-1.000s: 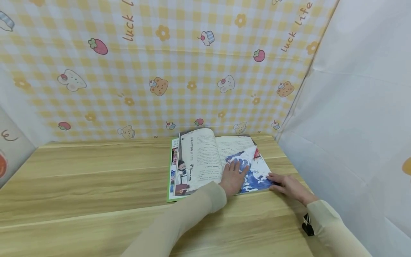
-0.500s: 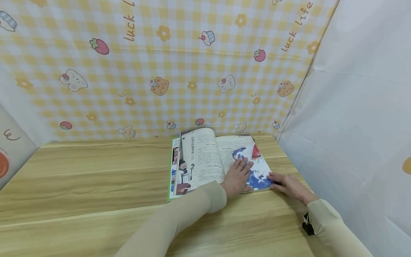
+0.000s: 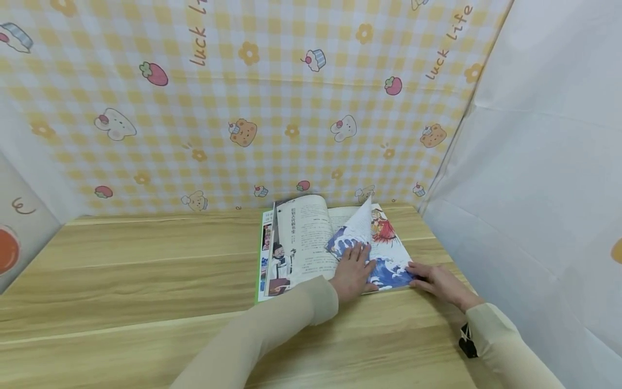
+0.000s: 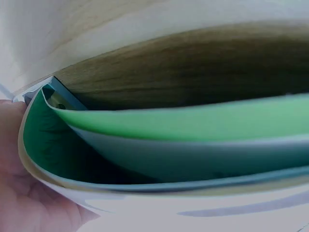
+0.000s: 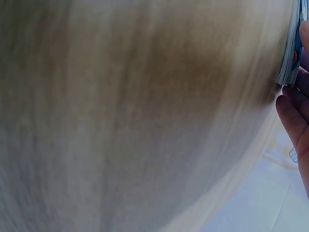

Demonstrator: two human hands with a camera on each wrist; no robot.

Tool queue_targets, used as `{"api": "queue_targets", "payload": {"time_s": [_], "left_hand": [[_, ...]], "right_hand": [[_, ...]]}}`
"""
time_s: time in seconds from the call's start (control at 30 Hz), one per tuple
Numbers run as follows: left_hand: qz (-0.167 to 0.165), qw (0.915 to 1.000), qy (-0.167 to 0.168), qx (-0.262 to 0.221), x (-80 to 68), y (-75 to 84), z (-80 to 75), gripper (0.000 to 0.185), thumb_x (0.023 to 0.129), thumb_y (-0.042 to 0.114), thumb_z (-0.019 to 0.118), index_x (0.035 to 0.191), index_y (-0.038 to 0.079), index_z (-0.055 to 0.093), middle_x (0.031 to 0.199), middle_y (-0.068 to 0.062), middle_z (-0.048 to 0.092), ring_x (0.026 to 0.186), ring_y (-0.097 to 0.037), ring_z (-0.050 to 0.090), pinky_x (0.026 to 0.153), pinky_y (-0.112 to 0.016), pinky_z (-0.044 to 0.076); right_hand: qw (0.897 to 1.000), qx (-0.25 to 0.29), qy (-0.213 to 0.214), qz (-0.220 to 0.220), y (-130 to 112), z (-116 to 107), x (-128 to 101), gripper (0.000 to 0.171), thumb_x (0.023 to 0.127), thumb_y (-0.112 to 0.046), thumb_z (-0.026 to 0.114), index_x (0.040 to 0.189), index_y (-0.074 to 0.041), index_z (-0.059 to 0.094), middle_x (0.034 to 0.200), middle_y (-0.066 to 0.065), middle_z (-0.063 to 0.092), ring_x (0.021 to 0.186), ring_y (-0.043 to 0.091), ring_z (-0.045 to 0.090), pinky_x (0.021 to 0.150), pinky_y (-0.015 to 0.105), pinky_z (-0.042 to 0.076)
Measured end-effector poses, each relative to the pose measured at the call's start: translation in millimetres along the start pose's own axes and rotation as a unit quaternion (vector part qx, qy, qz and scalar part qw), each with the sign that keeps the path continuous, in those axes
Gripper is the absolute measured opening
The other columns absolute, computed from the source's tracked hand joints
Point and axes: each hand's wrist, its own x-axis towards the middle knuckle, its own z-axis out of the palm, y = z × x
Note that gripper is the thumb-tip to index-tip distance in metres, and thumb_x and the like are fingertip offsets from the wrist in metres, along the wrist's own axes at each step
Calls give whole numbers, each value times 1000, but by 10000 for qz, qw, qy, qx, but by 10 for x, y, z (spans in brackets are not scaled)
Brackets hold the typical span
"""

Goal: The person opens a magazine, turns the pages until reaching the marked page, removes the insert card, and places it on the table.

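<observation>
An open magazine (image 3: pixel 311 237) lies against the back of the table. My left hand (image 3: pixel 351 273) rests with spread fingers on its right side, over a folded-back page (image 3: pixel 357 227) whose pointed tip stands up. Blue waves and a red drawing show on the sheet underneath. In the left wrist view, curved green-backed sheets (image 4: pixel 193 128) bulge beside the hand. My right hand (image 3: pixel 439 283) pinches the magazine's lower right corner; the right wrist view shows fingertips (image 5: pixel 289 113) at the corner of the page stack (image 5: pixel 288 53).
Under the magazine's left side, a green-edged cover (image 3: pixel 257 275) sticks out. A black binder clip (image 3: pixel 467 341) is beside the right sleeve near the table's right edge. A checked cloth (image 3: pixel 291 97) hangs behind the wooden table (image 3: pixel 146 281), and a white sheet (image 3: pixel 534 178) on the right.
My left hand slid right, then back left, and the folded page swung left. Its tip now points up, uncovering more of the red drawing. My right hand has stayed at the corner.
</observation>
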Motion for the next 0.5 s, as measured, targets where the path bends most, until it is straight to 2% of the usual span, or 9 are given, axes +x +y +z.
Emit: {"api": "queue_targets", "payload": {"time_s": [0.17, 0.5], "left_hand": [[-43, 9999, 26, -116, -25, -13, 19, 71, 89, 67, 33, 143, 22, 39, 154, -6, 27, 141, -24, 26, 113, -37, 26], [-302, 9959, -230, -823, -140, -100, 43, 73, 90, 65, 37, 143, 15, 36, 146, -20, 37, 137, -32, 33, 111, -41, 29]], "right_hand": [[10000, 5, -37, -15, -6, -2, 3, 36, 88, -17, 65, 118, 3, 63, 124, 24, 58, 111, 43, 56, 89, 52, 46], [9999, 20, -106, -59, 5, -20, -3, 36, 88, -16, 65, 118, 3, 63, 123, 24, 59, 112, 42, 56, 89, 52, 46]]}}
